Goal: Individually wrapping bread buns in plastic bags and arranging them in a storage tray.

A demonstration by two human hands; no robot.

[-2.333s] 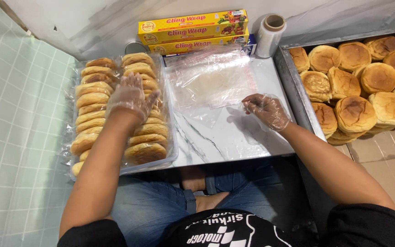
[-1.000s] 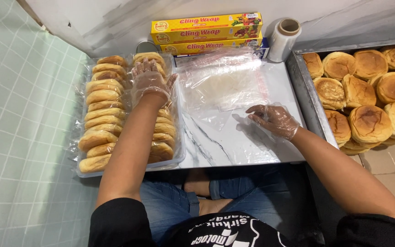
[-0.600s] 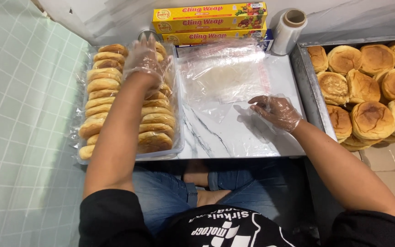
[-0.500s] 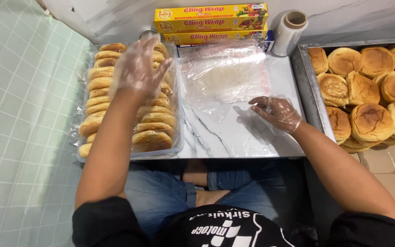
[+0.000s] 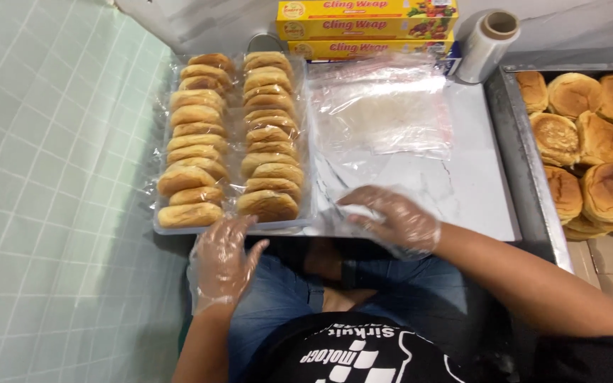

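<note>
Both gloved hands: left hand (image 5: 223,262) open, off near edge of clear-wrapped tray of golden sliced buns (image 5: 232,138); right hand (image 5: 394,221) pinching clear plastic sheet (image 5: 384,124) at table front; yellow rectangular wrap boxes (image 5: 367,27) at back w/ film roll (image 5: 488,35)

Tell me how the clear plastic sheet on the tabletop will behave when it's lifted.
The clear plastic sheet looks thin and wrinkled, so it would probably flop and fold on itself. It likely weighs almost nothing. It may cling to the gloved right hand touching its near edge.

Likely a small bakery prep corner: trays of buns (image 5: 590,135), cling-film boxes (image 5: 367,18), tiled floor (image 5: 51,213).
</note>
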